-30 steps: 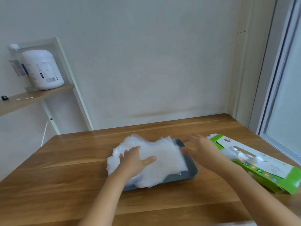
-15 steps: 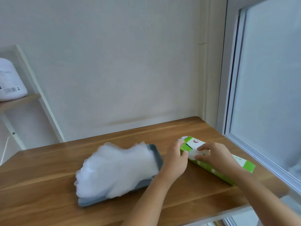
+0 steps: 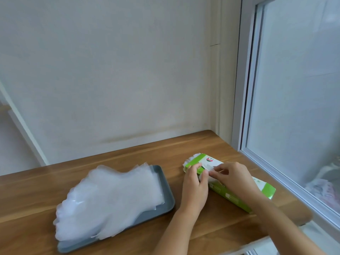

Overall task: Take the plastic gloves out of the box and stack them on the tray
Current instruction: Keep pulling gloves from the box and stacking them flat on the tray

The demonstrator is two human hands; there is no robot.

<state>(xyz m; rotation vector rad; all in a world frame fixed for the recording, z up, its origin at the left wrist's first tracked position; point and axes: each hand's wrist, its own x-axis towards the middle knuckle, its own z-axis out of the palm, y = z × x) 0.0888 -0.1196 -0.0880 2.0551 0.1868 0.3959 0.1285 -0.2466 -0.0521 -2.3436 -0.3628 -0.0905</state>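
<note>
Plastic gloves [image 3: 110,196]: I see the bulk of them as 1 loose translucent stack on the grey tray [image 3: 166,184], left of centre on the bench [image 3: 128,159]. The stack lies askew. Its scalloped fingertip ends overhang the tray's left edge, and the cuff ends point toward the far-right corner. The tray's right rim and near-left corner are bare.

Box [image 3: 239,194], green and white, lies flat on the bench to the right of the tray, not touching it. Its long axis runs far-left to near-right, close to the bench edge by the window [image 3: 294,107]. More glove edges [image 3: 190,160] poke out of its far end.

Both hands are on the box. Left hand [image 3: 194,184] is clamped on it, fingers curled over the top near the far end, palm on the side facing the tray. Right hand [image 3: 234,178] has thumb and fingertips pinched together on the white film [image 3: 215,165] at the box's top opening, right next to the left fingertips. I can't tell how much film it has hold of.

Plain wall [image 3: 110,70] stands behind the bench.
</note>
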